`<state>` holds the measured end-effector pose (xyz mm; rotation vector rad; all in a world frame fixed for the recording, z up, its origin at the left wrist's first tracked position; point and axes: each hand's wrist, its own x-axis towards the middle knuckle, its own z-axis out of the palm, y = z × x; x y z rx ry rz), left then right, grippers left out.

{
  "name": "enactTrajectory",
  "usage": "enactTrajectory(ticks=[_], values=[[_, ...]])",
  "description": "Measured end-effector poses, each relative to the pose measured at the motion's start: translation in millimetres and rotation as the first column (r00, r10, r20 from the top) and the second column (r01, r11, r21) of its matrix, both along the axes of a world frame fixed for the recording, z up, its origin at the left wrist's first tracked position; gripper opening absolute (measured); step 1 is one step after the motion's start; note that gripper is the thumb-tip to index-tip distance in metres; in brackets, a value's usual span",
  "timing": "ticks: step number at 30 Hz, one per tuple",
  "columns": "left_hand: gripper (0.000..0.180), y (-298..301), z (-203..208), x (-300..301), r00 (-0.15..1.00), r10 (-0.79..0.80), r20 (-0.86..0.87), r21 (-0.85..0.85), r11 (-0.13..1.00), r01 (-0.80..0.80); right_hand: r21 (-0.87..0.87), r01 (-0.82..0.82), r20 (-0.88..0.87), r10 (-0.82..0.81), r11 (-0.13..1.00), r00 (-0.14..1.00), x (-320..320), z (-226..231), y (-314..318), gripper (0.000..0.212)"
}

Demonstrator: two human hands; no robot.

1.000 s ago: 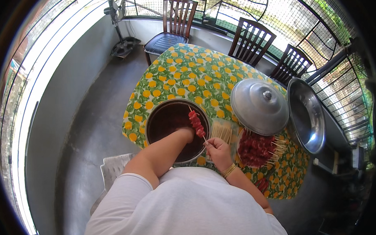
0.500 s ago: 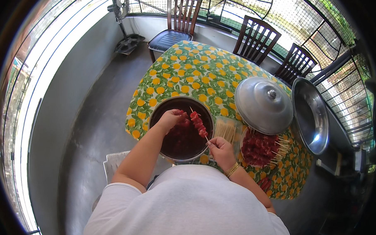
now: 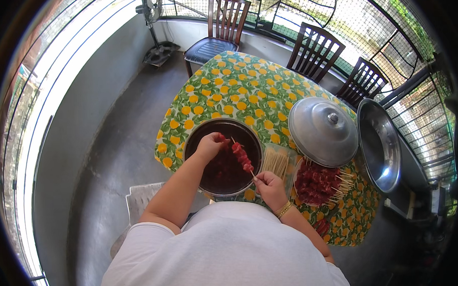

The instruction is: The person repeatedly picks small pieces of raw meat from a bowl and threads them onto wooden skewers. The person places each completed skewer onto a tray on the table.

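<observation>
My right hand (image 3: 271,188) grips the bare lower end of a meat skewer (image 3: 242,156), a thin wooden stick threaded with red raw meat pieces. The skewer leans up and left over a round pot (image 3: 187,137) that holds dark red contents. Above the same pot, my left hand (image 3: 209,146) pinches a small piece of raw meat (image 3: 223,138) close to the skewer's upper end. Beside the pot, loose wooden sticks (image 3: 275,162) lie in a clear bag or tray. A plate heaped with finished meat skewers (image 3: 317,183) stands farther right, its sticks pointing right.
A domed metal lid (image 3: 322,132) sits just behind the skewer pile. At the right, a large metal basin (image 3: 378,145) stands tilted by the table edge. The lemon-patterned tablecloth (image 3: 242,87) covers the table. Beyond it are wooden chairs (image 3: 314,52) and a standing fan (image 3: 157,34).
The skewer's tip has dipped slightly, and the meat piece in my left hand sits a little higher beside it. Both hands keep their holds; the whole view has shifted slightly.
</observation>
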<state>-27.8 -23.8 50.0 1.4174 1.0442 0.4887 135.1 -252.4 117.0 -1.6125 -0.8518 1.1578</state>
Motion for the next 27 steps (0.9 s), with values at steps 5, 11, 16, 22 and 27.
enactTrajectory(ticks=[5, 11, 16, 22, 27], values=[[0.015, 3.3, 10.4, 6.2, 0.988, 0.084, 0.132, -0.122, 0.99, -0.068, 0.009, -0.013, -0.006, 0.013, 1.0, 1.0, -0.2, 1.1, -1.1, 0.01], [0.03, 4.8, 15.2, 4.1, 0.91, 0.292, 0.295, -0.561, 0.823, -0.082, 0.001, -0.042, -0.001, 0.042, 0.999, 0.999, -1.3, 8.0, 0.3, 0.009], [0.036, 6.8, 16.3, 1.6, 0.86, 0.306, 0.409, -0.534, 0.844, -0.047, 0.005, -0.048, 0.017, 0.048, 0.999, 0.999, -0.6, 6.6, 1.4, 0.009], [0.037, 6.3, 23.6, 1.2, 0.878, 0.254, 0.406, -0.487, 0.873, -0.027, 0.012, -0.048, 0.046, 0.048, 0.999, 0.998, -0.2, 5.7, 2.2, 0.009], [0.036, 3.8, 30.5, 5.3, 0.869, 0.25, 0.428, -0.437, 0.898, -0.043, 0.041, -0.05, 0.129, 0.045, 0.998, 0.991, -0.5, 5.1, 1.8, 0.009]])
